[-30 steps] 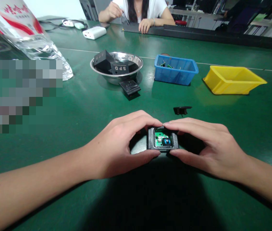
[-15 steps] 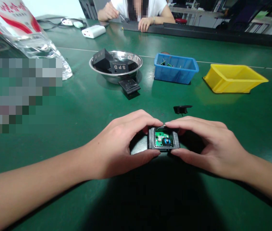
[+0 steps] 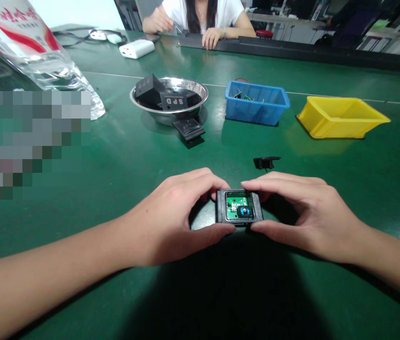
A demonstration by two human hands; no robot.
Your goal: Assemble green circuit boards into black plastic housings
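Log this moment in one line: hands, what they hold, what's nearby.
left hand: holds black housing; right hand: holds same housing; inside: green circuit board; beyond: small black part, steel bowl, blue bin, yellow bin

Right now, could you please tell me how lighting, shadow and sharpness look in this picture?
Head view: deep shadow on the table below the left hand and right hand; head view: bright glints on the bowl; head view: the case clear enough to show its green board; head view: coarse pixel blocks over part of the left side.
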